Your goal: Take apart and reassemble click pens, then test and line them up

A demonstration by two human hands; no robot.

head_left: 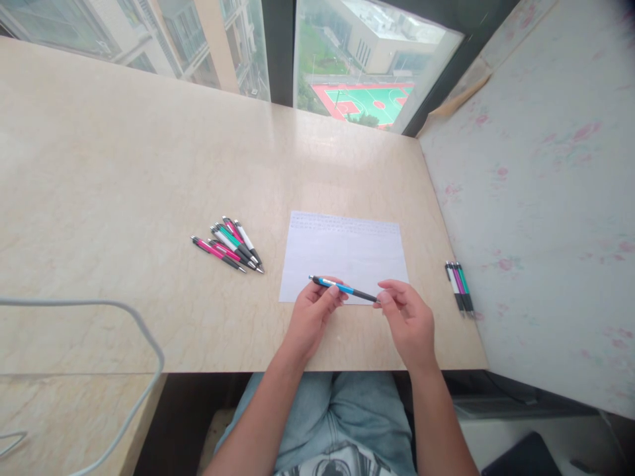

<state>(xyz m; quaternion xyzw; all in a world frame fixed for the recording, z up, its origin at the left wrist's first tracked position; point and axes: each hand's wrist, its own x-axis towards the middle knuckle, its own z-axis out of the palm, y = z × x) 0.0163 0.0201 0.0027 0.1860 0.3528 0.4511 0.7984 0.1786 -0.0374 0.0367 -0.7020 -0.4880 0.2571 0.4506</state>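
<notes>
Though beside windows, marble desk under pen.

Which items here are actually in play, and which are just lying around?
In play:
blue pen, held at both ends
paper sheet under it

Lying about:
pen pile at left
three pens at right
grey cable
</notes>
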